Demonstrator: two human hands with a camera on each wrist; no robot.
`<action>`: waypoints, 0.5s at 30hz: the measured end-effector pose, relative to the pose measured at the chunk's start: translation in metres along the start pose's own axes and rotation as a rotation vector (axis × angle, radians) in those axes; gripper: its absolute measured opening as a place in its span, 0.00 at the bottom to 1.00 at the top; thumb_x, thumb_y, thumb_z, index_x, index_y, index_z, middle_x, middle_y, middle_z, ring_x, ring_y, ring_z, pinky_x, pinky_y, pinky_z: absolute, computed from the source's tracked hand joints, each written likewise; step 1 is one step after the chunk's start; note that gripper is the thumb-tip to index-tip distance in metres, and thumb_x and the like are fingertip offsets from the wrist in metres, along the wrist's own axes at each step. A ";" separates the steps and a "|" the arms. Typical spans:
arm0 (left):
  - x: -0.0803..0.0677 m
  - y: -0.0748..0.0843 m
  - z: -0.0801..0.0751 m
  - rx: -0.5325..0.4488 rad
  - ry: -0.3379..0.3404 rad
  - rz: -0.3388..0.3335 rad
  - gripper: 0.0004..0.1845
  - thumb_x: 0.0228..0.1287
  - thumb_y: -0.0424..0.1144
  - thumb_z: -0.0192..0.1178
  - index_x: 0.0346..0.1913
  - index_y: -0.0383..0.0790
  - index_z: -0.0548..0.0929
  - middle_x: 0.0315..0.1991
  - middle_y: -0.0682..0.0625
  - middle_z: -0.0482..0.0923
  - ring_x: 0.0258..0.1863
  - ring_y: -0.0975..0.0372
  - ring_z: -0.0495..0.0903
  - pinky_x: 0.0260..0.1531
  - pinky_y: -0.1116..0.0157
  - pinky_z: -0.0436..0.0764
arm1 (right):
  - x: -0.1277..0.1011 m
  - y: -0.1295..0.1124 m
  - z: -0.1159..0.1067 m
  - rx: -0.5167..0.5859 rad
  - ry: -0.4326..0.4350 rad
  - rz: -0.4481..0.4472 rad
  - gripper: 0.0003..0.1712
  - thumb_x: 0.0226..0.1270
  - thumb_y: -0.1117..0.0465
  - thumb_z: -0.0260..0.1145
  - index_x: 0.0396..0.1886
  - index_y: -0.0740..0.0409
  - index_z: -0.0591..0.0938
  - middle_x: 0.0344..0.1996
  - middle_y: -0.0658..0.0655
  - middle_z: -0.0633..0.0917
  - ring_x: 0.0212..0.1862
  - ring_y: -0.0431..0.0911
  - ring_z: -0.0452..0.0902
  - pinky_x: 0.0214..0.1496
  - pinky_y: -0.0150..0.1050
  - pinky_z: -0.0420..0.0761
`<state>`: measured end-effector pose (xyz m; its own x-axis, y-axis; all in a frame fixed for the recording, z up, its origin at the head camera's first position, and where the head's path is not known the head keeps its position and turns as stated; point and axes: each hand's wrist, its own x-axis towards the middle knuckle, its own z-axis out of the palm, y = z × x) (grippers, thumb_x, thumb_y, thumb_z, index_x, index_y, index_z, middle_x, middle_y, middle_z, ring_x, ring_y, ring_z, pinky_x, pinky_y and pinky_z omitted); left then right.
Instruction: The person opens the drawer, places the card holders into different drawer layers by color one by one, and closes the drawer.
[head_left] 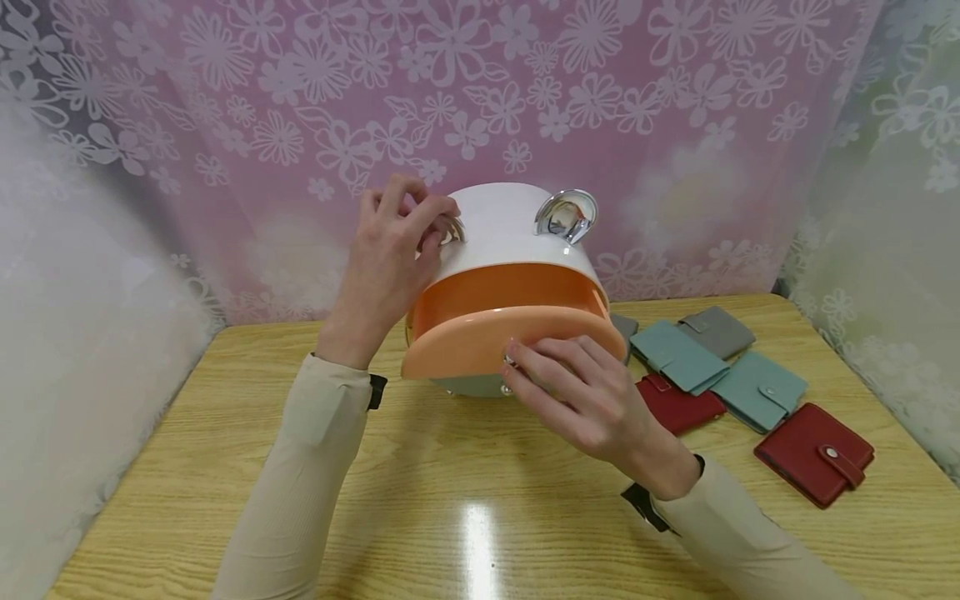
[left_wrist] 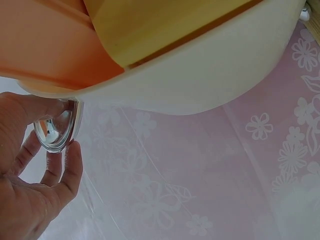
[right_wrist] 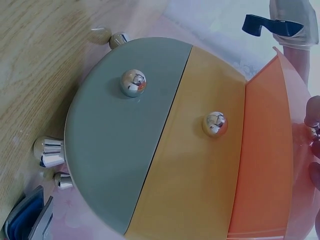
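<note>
A round white storage box [head_left: 498, 212] with chrome ears stands at the back of the table. Its orange top drawer [head_left: 457, 346] is pulled out, leaving a gap behind the front panel. My left hand [head_left: 386, 254] pinches the left chrome ear [left_wrist: 56, 131] between thumb and fingers. At the middle of the drawer front, my right hand [head_left: 588, 396] holds the small chrome knob [head_left: 509, 359]. Below, the yellow drawer [right_wrist: 192, 165] and the green drawer [right_wrist: 120, 135] are closed, each with a round chrome knob. Inside the orange drawer, the bottom is hidden from the head view.
Several wallets lie to the right of the box: a red one [head_left: 813, 454] nearest, two light teal ones [head_left: 678, 354], another red one [head_left: 675, 406] and a grey one [head_left: 718, 331]. Flowered curtains hang behind the wooden table [head_left: 420, 500] and at both sides.
</note>
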<state>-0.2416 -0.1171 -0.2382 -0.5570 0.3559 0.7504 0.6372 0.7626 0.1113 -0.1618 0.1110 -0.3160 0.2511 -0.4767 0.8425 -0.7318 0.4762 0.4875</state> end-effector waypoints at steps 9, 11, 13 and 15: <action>0.000 0.000 0.000 0.001 0.010 0.012 0.11 0.71 0.29 0.58 0.50 0.43 0.85 0.50 0.40 0.72 0.45 0.47 0.72 0.44 0.54 0.76 | 0.000 -0.002 -0.003 0.005 -0.015 0.006 0.08 0.72 0.65 0.66 0.40 0.63 0.90 0.41 0.61 0.91 0.38 0.52 0.85 0.38 0.42 0.83; 0.001 0.000 0.000 0.000 0.011 0.013 0.11 0.70 0.28 0.58 0.50 0.42 0.85 0.50 0.40 0.72 0.46 0.46 0.72 0.44 0.54 0.76 | -0.001 -0.001 -0.005 0.008 -0.025 0.007 0.09 0.73 0.64 0.66 0.41 0.63 0.90 0.42 0.61 0.91 0.38 0.52 0.85 0.38 0.42 0.83; 0.001 0.000 0.000 0.002 0.011 0.013 0.12 0.70 0.28 0.58 0.50 0.43 0.85 0.51 0.40 0.72 0.46 0.46 0.71 0.43 0.54 0.77 | -0.001 -0.001 -0.006 0.017 -0.016 0.012 0.09 0.73 0.62 0.66 0.40 0.62 0.90 0.41 0.61 0.91 0.38 0.52 0.85 0.39 0.43 0.83; 0.001 0.000 0.000 0.001 0.010 0.010 0.12 0.70 0.28 0.57 0.50 0.43 0.85 0.51 0.40 0.73 0.46 0.46 0.71 0.42 0.54 0.77 | 0.000 0.000 -0.007 0.029 0.006 0.021 0.09 0.72 0.61 0.67 0.39 0.61 0.90 0.41 0.61 0.91 0.37 0.53 0.85 0.39 0.44 0.83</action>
<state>-0.2420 -0.1172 -0.2378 -0.5451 0.3579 0.7582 0.6419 0.7598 0.1029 -0.1577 0.1163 -0.3145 0.2395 -0.4625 0.8537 -0.7550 0.4641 0.4632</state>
